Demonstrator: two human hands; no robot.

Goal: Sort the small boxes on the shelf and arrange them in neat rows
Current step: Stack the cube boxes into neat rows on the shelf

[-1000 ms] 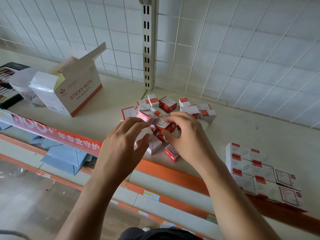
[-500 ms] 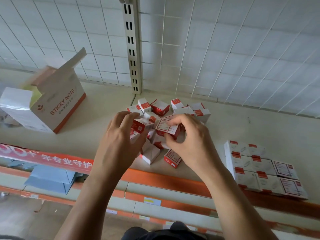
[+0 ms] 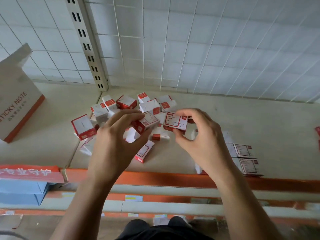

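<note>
- The left hand (image 3: 114, 144) is curled, with fingertips on top and thumb below, pinching a small red-and-white box (image 3: 147, 120) just above the loose pile.
- The right hand (image 3: 202, 141) pinches a second small box (image 3: 175, 121) between thumb and bent forefinger. Its printed label faces the camera, and the other fingers arch over it.
- The two held boxes sit close side by side but apart, lifted over the shelf (image 3: 251, 115).
- The pile of small boxes (image 3: 127, 103) lies jumbled behind and below the hands – some are tilted, some on their sides, and one lies flat near the front edge (image 3: 144, 153).
- To the right, near the shelf's orange front lip (image 3: 164, 178), sorted boxes (image 3: 242, 150) lie flat in rows, partly hidden by the right wrist.
- At the far left stands an open carton marked STICKY NOTE (image 3: 15, 104), well apart from the pile.
- A wire grid panel (image 3: 207, 49) and a slotted upright (image 3: 88, 45) back the shelf – blue packs (image 3: 20, 191) lie on the level below.
</note>
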